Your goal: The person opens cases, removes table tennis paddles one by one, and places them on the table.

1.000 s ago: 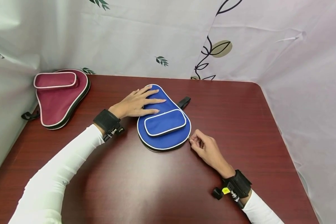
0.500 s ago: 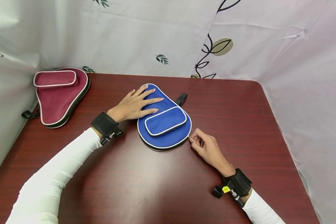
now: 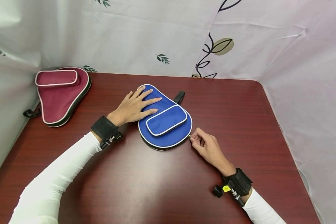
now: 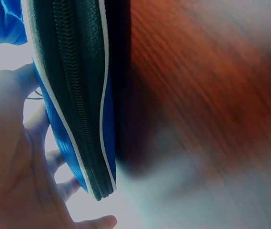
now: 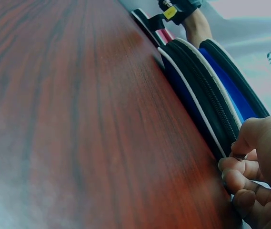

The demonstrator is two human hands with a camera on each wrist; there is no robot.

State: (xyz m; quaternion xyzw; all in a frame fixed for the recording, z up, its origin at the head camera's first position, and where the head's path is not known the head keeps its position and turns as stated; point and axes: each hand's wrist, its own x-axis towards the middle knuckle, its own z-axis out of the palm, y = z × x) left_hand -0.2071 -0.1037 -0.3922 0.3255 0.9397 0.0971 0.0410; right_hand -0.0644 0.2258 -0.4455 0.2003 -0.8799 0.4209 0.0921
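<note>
A blue table tennis paddle case [image 3: 172,138] with white piping and a raised front pocket lies on the table, its narrow end pointing up and left in the head view. My left hand [image 3: 133,107] rests on that narrow end, fingers spread and straight. At the case's lower right edge, my right hand [image 3: 208,147] pinches the small zipper pull [image 5: 240,156] between thumb and curled forefinger; the fingers partly hide it. Along the black side wall, the zipper teeth [image 4: 75,81] appear closed in the left wrist view.
A dark red paddle case [image 3: 58,104] with its own pocket lies at the table's back left corner. A black strap [image 3: 179,97] sticks out behind the blue case. White patterned curtains [image 3: 123,40] border the reddish-brown table [image 3: 145,186] at the back and sides.
The blue case has turned slightly counterclockwise, its narrow end shifting left together with my left hand. My right hand keeps its pinch at the edge, almost unmoved.
</note>
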